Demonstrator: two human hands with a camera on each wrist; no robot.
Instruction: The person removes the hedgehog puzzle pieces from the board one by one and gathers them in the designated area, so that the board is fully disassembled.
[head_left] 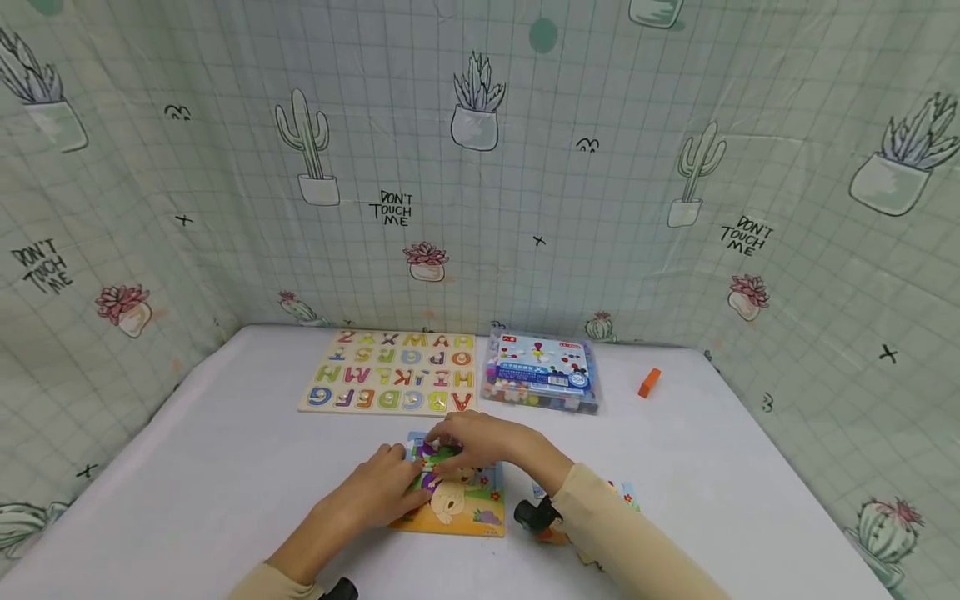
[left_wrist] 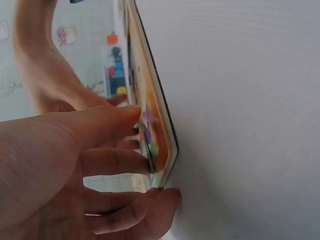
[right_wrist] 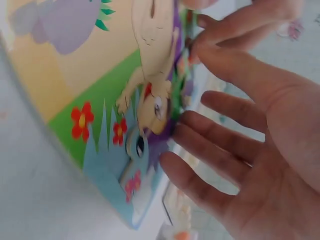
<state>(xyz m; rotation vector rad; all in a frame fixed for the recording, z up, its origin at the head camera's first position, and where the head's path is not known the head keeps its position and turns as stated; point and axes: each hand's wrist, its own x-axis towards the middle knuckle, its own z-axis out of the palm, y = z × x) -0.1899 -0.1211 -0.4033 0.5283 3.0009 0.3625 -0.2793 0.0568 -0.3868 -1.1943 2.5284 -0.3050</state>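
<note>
The white table (head_left: 225,467) bears a puzzle (head_left: 487,502), letter board (head_left: 395,388), box (head_left: 540,371), block (head_left: 649,383), seemingly pieces (head_left: 553,537).

On the white surface (head_left: 225,467), the wooden rectangular letter board (head_left: 425,388) lies behind the flat multicoloured picture puzzle (head_left: 482,500) and left of the clear rectangular plastic box (head_left: 538,371); farther right, the oblong orange block (head_left: 649,383).

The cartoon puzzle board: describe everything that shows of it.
The puzzle board lies face up on the white table, nearer the camera than the alphabet board. It looks like painted wood, pale at its edge, with a rounded corner. A cream cartoon figure, red flowers and a purple bush show on orange, green and blue. The left grip touches its left side; the right grip covers its upper part, contact unclear.
</note>
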